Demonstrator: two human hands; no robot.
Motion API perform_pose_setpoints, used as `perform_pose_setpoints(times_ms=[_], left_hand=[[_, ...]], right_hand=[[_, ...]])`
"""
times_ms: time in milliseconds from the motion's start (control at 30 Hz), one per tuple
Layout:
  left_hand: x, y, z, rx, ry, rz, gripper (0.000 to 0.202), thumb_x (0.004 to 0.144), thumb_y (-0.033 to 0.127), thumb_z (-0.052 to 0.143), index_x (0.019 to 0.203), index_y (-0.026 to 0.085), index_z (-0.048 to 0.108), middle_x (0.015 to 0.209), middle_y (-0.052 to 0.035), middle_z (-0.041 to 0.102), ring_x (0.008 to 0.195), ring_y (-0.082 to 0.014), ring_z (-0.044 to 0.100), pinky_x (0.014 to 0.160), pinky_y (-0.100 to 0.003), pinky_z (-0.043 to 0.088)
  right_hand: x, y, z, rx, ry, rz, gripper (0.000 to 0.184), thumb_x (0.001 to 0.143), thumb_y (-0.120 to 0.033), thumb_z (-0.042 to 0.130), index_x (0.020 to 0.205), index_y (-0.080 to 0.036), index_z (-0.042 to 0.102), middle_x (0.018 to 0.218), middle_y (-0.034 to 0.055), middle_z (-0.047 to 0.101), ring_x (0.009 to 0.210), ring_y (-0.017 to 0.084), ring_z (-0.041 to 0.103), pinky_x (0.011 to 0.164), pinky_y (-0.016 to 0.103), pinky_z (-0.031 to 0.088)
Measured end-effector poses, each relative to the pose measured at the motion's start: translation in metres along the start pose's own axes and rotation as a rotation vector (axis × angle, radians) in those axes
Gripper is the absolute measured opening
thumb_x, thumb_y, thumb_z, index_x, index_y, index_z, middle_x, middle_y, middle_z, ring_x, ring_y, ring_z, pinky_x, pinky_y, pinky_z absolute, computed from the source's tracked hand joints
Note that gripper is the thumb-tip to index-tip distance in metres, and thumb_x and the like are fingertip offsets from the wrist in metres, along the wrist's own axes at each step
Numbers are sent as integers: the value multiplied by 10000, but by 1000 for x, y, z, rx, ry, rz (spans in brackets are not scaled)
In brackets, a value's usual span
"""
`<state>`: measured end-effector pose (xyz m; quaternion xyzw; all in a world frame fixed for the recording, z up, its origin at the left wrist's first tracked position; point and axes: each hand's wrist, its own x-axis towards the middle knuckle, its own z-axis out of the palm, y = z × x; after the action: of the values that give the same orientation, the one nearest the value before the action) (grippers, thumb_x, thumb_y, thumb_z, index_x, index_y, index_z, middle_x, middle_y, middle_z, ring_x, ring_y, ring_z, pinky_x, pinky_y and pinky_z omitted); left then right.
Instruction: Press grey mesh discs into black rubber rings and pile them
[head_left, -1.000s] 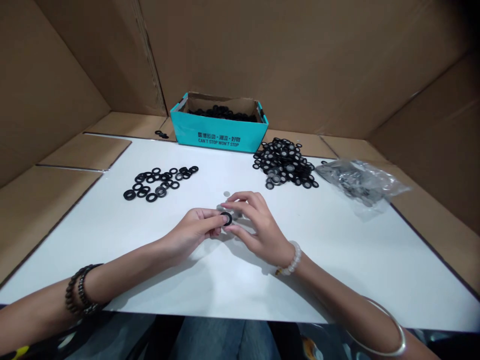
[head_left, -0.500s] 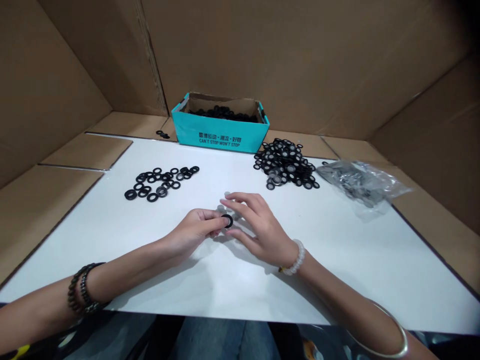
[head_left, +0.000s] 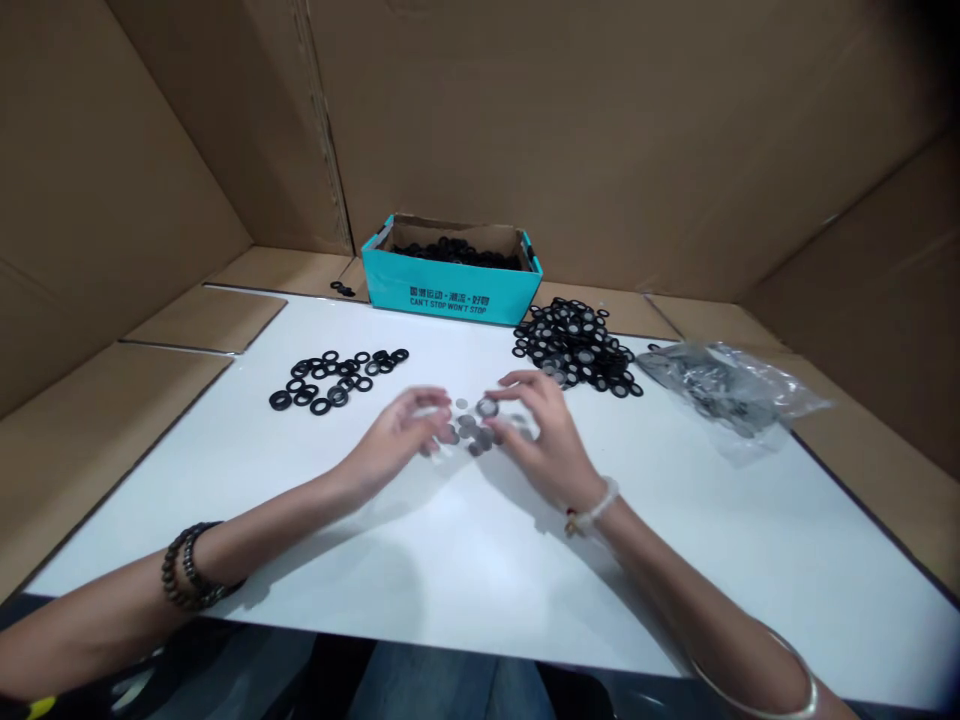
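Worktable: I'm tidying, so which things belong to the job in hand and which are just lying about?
Job, likely: ring in the right hand; grey discs; loose black rings; ring pile; clear bag; teal box.
Seemingly stray: black pieces left of the box; black piece behind the bag.

Camera, head-worn, one: looks forward and down from near side of table [head_left: 480, 590]; left hand [head_left: 397, 432] and right hand [head_left: 546, 437] close, box [head_left: 454, 283] farther, cardboard wall [head_left: 585, 130] behind.

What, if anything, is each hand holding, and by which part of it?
The right hand holds a dark ring, pinched by its outer rim. The left hand is blurred; whether it holds anything cannot be told.
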<state>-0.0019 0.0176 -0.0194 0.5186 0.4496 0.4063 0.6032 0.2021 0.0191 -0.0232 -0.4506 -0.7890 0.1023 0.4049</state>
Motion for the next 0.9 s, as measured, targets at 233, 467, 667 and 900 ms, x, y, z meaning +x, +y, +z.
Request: perform_pose_setpoints(times_ms=[233,467,667,900], left_hand=[[46,8,-68,928,450,465,224,829,224,444,949,163,624,1130,-110,579,1030,-246,536,924,-381,388],[56,4,-92,1392,397,330,295,775,415,549,913,181,663,1102,-137,612,1067,-357,474,854,-449,379],[57,3,-96,1321,411,387,209,775,375,576,835,206,684,977,-123,655,971,-335,498,783,-394,381],[57,9,-97,1059,404,427,227,767,326,581,913,183,680,942,-105,636,844,-257,564,762,-346,414]], right_hand=[[2,93,-28,-410,13,352,270,822,-321,507,1006,-216,674,1175,144,534,1117,398,437,867,624,358],[1,63,-19,-406,47,152,294,857,-307,507,1095,-189,633,1186,142,561,1091,340,471,860,546,384],[-1,16,0,-339,-252,4,181,873,-199,513,937,-190,682,936,78,649,923,254,534,809,443,390],[-4,5,-2,-194,-386,-127,189,862,-198,558,1020,-191,660,946,75,638,888,216,527,766,363,406]])
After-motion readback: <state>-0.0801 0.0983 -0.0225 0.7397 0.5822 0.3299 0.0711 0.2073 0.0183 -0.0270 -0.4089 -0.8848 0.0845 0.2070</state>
